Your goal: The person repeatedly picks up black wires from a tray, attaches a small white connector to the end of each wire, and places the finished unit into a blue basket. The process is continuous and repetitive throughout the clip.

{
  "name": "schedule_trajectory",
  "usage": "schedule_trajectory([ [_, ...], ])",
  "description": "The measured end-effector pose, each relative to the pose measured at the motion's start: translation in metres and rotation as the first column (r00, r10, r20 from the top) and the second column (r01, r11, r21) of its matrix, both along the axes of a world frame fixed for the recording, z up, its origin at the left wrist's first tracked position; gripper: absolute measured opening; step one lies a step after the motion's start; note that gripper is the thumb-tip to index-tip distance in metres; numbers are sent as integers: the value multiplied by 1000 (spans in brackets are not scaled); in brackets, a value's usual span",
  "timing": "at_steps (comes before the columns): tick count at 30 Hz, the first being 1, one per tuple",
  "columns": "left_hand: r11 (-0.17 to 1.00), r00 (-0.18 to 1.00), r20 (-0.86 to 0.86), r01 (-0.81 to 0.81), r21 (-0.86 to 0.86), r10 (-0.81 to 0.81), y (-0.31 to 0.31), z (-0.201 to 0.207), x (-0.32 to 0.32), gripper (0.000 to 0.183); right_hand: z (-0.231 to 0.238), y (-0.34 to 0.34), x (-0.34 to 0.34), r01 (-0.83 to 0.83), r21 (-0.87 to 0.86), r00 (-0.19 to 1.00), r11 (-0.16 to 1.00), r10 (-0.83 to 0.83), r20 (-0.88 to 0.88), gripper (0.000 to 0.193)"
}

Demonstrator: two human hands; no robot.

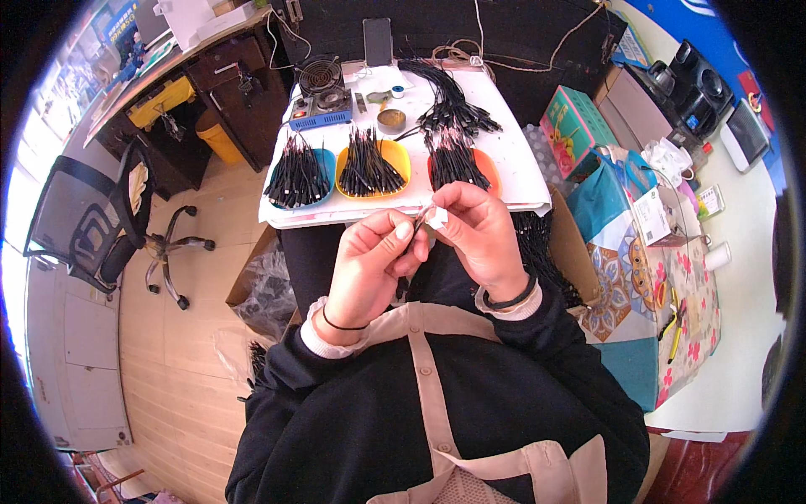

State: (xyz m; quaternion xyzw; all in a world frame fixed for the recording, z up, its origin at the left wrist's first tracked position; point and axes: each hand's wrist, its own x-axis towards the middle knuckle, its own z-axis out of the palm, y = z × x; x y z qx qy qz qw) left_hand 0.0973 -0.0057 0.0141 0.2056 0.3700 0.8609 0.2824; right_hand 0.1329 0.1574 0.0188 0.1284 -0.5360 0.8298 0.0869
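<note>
In front of my chest, just off the near edge of the white table (369,210), both hands meet. My left hand (367,256) is closed, thumb and fingers pinching a thin black cable (403,286) whose lower end hangs beneath the fingers. With thumb and index finger my right hand (489,244) pinches at the cable's upper tip, where a small white piece (437,218) shows; what the piece is I cannot make out. Behind the hands stand a blue bowl (328,158), a yellow bowl (405,160) and an orange-red bowl (492,172), all with bundles of short black cables.
A fan unit with a blue front (321,109), a round tin (391,122), a phone (378,42) and a long black cable bundle (453,97) lie farther back. Open cardboard boxes flank my legs. Left stands an office chair (109,218); right, a cloth-covered surface (646,294).
</note>
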Motion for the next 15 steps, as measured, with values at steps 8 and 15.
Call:
schedule_trajectory([
  [8,1000,1000,-14,-17,-9,17,1,-11,-4,11,0,-7,5,369,375,905,850,-236,-355,9],
  [15,997,996,45,82,-11,-82,-2,-8,-5,17,-4,-5,-1,92,179,988,979,-68,-137,10],
])
